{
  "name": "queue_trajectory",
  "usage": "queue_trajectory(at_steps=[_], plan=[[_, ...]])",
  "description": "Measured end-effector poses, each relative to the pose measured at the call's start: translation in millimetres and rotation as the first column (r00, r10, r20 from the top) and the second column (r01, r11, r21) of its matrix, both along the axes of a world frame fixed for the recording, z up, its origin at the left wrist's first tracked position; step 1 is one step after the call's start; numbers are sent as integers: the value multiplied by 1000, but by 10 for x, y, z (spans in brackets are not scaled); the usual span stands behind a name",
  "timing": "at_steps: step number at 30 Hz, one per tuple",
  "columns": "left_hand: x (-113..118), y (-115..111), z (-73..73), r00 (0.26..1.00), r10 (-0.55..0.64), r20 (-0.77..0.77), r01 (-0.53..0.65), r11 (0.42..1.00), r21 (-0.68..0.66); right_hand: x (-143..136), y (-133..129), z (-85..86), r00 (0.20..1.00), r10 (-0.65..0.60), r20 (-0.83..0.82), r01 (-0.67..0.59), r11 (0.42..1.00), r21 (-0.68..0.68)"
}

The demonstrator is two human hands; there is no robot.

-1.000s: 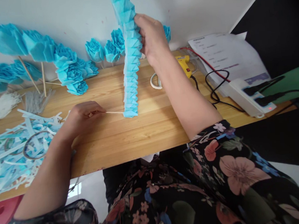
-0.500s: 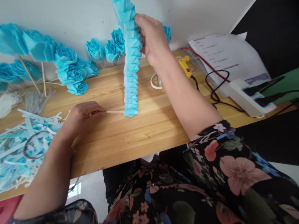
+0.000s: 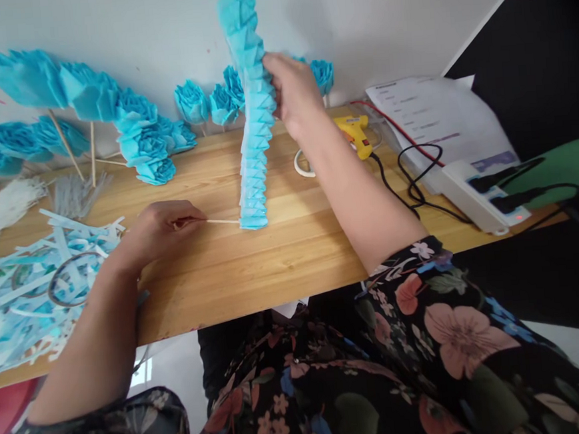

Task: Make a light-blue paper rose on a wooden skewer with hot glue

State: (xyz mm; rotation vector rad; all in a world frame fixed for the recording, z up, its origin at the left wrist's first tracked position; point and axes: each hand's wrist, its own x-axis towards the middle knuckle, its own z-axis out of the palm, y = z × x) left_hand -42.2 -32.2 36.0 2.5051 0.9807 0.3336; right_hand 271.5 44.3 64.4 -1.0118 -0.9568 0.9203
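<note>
"Blue strip (image 3: 253,119) upright over the table (image 3: 291,243)?"
"Yes; my right hand (image 3: 297,92) pinches its edge, some fingers hidden."
"And your left hand (image 3: 164,225)?"
"Pinching the stick (image 3: 224,221); its far tip's hidden at the strip's foot."

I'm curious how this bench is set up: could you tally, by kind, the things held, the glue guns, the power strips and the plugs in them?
Blue pleated strip, in the right hand: 1
Stick, in the left hand: 1
Glue gun: 1
Power strip: 1
Plugs: 2
Total: 6
</note>
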Motion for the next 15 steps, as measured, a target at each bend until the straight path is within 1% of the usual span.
queue_trajectory(at_steps=[3,7,9,13,15], plan=[[21,-5,-6,1000,-2,-4,2,1000,3,37,28,-77,999,0,33,2,997,-76],[36,-13,1,1000,-2,18,2,1000,5,83,66,-137,990,-11,140,29,991,-130],[41,-19,4,1000,0,25,0,1000,4,85,81,-159,989,-6,150,25,991,-128],[47,-25,0,999,-20,34,20,1000,3,42,106,-216,994,6,107,6,994,-105],[44,-24,-9,999,-20,37,20,1000,4,12,116,-252,990,0,143,14,995,-99]])
